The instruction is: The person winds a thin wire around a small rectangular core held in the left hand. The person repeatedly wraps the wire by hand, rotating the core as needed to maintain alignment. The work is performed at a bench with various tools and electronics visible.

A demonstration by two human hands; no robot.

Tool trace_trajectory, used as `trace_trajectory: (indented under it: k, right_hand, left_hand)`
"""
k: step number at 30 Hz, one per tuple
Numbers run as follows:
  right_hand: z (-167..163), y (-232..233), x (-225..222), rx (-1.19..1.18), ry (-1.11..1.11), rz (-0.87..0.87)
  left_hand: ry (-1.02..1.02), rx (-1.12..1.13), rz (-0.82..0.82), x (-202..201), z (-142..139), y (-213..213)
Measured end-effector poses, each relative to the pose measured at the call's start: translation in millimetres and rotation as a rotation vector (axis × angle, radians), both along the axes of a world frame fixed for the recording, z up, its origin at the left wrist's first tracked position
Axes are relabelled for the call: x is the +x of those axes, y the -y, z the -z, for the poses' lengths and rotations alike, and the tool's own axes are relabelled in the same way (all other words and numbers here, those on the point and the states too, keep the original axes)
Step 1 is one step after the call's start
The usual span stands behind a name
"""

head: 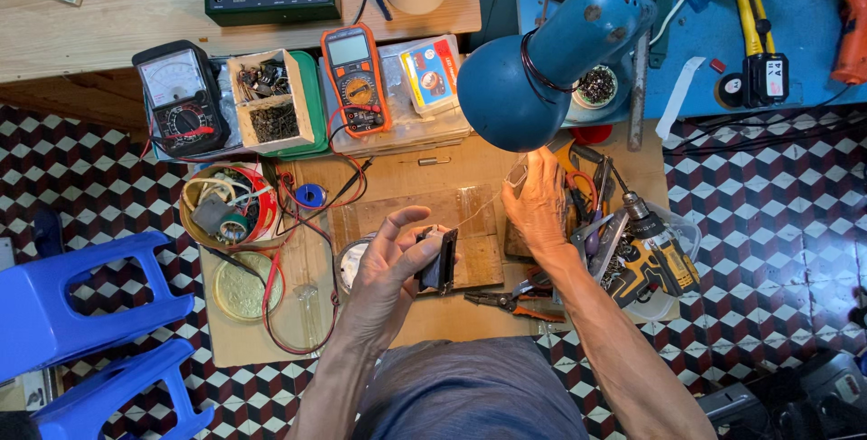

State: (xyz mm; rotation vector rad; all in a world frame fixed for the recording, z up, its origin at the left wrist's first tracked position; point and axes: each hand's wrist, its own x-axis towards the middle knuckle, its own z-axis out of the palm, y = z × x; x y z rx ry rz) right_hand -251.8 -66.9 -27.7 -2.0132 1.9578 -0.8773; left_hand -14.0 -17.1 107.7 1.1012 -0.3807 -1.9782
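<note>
Thin wire [477, 210], barely visible between hands

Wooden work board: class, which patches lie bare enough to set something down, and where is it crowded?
Bare: the board's near edge below the left hand, and the strip between orange multimeter and right hand. Crowded: right side around the drill and pliers; left around the round tin.

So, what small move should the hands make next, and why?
Probably the right hand should pull the thin wire a little tighter. The wire runs from it to the small black part held in the left hand, under the blue lamp.
</note>
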Motion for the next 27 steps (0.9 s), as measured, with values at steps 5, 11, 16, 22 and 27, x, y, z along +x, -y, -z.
trace_trajectory:
  k: [5, 11, 16, 22, 27]
  right_hand:
    - [0, 1, 2, 0.050, 0.014, -0.013]
    - [-1, 3, 8, 0.084, 0.093, -0.040]
    - [1, -3, 15, 0.161, 0.172, -0.065]
    - [7, -5, 22, 0.214, 0.201, -0.018]
    - [6, -9, 23, 0.252, 0.180, -0.026]
  left_hand:
    - [-0.076, 0.101, 0.030, 9, 2, -2]
    - [-0.189, 0.107, -0.040, 16, 2, -3]
    - [-0.173, 0.067, -0.062, 25, -9, 3]
    - [-0.235, 0.022, -0.081, 32, -30, 5]
    - [-0.259, -0.009, -0.115, 36, -45, 2]
